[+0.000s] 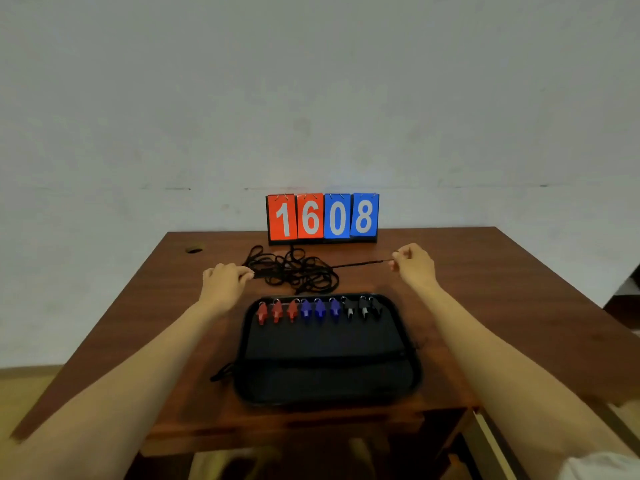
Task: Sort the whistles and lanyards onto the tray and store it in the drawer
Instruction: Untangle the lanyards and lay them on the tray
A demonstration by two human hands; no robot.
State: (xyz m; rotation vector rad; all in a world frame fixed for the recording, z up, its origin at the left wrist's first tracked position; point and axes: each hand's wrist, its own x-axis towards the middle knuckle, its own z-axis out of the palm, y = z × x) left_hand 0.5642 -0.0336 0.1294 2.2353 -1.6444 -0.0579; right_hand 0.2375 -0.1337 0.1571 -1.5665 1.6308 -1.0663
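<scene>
A black tray [412,379] lies on the brown table near its front edge. Along the tray's far side sit three red whistles [277,311], three blue whistles [319,308] and three black whistles [363,308] in a row. One black lanyard [322,358] lies stretched across the tray's middle, its left end hanging over the rim. Behind the tray is a tangled pile of black lanyards [298,271]. My left hand [225,278] pinches a lanyard at the pile's left edge. My right hand [412,263] pinches the other end of a lanyard [363,264], pulled taut to the right.
A flip scoreboard [322,217] reading 1608 stands at the table's far edge against the pale wall. A cable hole [194,250] sits in the table's far left corner. Dark furniture [623,303] shows at the right edge.
</scene>
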